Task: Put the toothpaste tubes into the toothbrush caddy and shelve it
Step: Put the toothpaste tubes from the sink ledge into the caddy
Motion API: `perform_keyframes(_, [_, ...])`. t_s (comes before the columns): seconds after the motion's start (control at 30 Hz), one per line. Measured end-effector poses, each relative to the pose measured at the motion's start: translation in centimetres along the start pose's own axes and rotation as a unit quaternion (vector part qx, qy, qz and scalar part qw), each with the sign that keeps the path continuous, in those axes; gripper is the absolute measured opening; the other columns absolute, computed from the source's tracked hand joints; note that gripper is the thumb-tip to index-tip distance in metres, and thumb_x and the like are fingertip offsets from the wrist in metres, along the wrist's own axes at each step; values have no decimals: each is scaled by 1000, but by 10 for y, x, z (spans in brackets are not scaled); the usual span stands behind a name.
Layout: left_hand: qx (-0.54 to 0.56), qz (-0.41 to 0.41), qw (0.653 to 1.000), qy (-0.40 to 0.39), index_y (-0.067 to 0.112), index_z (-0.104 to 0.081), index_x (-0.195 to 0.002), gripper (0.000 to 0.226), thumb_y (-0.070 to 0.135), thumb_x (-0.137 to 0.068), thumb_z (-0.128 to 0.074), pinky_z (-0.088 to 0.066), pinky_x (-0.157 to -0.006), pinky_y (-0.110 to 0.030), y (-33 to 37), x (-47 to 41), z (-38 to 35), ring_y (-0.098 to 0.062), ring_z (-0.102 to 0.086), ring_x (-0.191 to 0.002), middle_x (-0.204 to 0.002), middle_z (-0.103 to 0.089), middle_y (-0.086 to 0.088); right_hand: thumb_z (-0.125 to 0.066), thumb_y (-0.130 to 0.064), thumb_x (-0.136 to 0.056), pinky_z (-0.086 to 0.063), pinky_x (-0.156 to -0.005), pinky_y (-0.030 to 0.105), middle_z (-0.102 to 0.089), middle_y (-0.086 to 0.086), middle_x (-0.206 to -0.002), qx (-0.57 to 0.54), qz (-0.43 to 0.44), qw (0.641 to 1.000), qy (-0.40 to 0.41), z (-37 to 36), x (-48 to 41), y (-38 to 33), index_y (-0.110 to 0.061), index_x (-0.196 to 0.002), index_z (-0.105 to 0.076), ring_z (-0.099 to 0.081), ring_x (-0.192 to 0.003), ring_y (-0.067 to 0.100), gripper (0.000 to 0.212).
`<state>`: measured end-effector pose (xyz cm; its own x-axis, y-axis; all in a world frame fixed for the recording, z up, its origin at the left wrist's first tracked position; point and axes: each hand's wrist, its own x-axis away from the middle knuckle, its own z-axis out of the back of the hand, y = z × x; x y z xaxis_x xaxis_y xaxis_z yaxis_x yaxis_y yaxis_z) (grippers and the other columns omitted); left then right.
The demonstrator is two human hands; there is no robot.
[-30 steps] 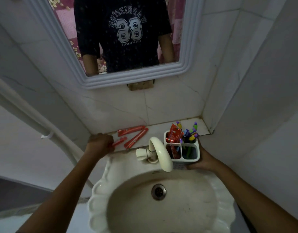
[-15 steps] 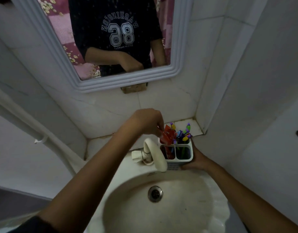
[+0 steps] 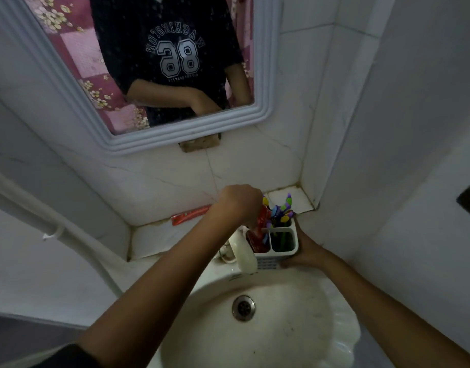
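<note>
A white toothbrush caddy (image 3: 286, 253) stands on the sink's back rim, right of the tap. My right hand (image 3: 304, 249) grips its right side. Colourful toothbrushes (image 3: 281, 212) stick up from its far compartments. My left hand (image 3: 239, 201) hovers over the caddy's left compartment, closed on red toothpaste tubes (image 3: 263, 224) whose lower ends sit inside it. One more red tube (image 3: 190, 215) lies on the tiled ledge behind my left forearm.
The white sink basin (image 3: 308, 328) with its drain (image 3: 243, 308) fills the foreground. A curved white tap (image 3: 244, 256) stands just left of the caddy. A mirror (image 3: 159, 62) hangs above the ledge. Tiled walls close in on the right, and a white pipe (image 3: 56, 229) runs down the left.
My left hand took tubes from the ledge and carried them right to the caddy, lowering them into the left compartment. The right hand stayed on the caddy.
</note>
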<state>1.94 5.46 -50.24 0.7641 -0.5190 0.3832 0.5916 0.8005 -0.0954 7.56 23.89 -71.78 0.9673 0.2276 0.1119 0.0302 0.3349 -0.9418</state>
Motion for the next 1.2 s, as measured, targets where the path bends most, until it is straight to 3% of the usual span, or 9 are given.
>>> perform_keyframes(0.17, [76,-36,996,-19,15,-65,-124,51,38,-79,-74,-53,-89,-36,1,-5,-16,-25,-62,-108,-119,-66,-7,-86,16,-59,-45,-91,4,-38,4,-142,0,7,1000,-9,0,-1,1,-13,-149,12,-46,-119,-19,136])
perform_keyframes(0.27, [211,-31,977,-8,18,-69,-117,39,26,-80,-75,-52,-89,-34,-20,-2,-20,-20,-62,-105,-115,-68,-3,-86,13,-60,-45,-92,5,-40,0,-141,0,5,1000,-11,1,-2,4,-17,-150,14,-45,-121,-19,138])
perform_keyframes(0.43, [429,62,897,83,18,-71,-102,22,14,-81,-75,-58,-80,-33,-92,12,-45,-18,-68,-88,-101,-72,-3,-90,3,-57,-47,-92,7,-42,-4,-141,11,-6,1000,-14,1,-3,10,-24,-150,6,-47,-125,-10,137])
perform_keyframes(0.6, [287,243,923,87,17,-72,-111,31,22,-80,-72,-50,-93,-31,-142,11,-123,-26,-62,-111,-122,-67,-8,-93,-1,-55,-46,-98,11,-43,-5,-144,6,-12,1000,-13,2,-3,11,-17,-152,9,-45,-130,-5,142])
perform_keyframes(0.73, [262,258,928,65,18,-66,-118,37,35,-86,-64,-50,-94,-31,-132,3,-174,-25,-62,-113,-124,-67,-8,-94,-5,-55,-46,-98,11,-41,-6,-146,-4,-11,1000,-13,2,-4,10,-16,-152,7,-45,-130,-5,141])
perform_keyframes(0.9, [176,251,944,124,17,-69,-99,23,32,-87,-57,-55,-82,-36,-118,-10,-191,-26,-67,-95,-102,-72,-6,-94,-17,-54,-45,-98,10,-38,-9,-148,2,-1,1000,-7,2,-2,4,-27,-151,8,-42,-132,-6,141])
perform_keyframes(1.0, [242,240,935,95,15,-71,-88,19,30,-85,-59,-57,-78,-35,-118,-15,-183,-25,-69,-86,-93,-73,-7,-91,-5,-56,-45,-96,9,-39,-9,-145,7,-2,1000,-9,2,0,1,-42,-144,3,-43,-130,-8,135])
perform_keyframes(1.13, [331,235,905,128,11,-74,-89,13,15,-82,-65,-52,-71,-29,-134,0,-160,-29,-69,-86,-92,-75,-12,-88,12,-58,-45,-93,6,-38,-2,-145,-7,9,1000,-10,1,0,5,-16,-151,6,-45,-128,-9,135])
perform_keyframes(1.2, [356,252,880,189,11,-72,-92,13,11,-81,-65,-46,-61,-26,-143,18,-142,-30,-69,-81,-84,-75,-11,-88,12,-57,-44,-93,5,-39,-4,-144,-4,14,1000,-10,1,0,4,-19,-150,5,-44,-125,-15,134])
